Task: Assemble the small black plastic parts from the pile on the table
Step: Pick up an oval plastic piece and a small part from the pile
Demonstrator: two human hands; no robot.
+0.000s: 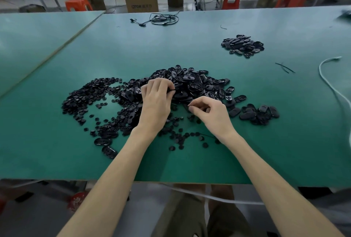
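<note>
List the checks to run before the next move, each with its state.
1. Grip of left hand on shell: ok.
2. Anything pinched in right hand: cannot tell, fingertips hide it.
3. Reach to shell pile: ok.
4. Reach to round parts: ok.
5. Gap between these and far pile: ok.

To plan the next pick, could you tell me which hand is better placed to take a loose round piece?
Probably the right hand: it hovers above the scattered round pieces, while the left hand grips an oval shell.
</note>
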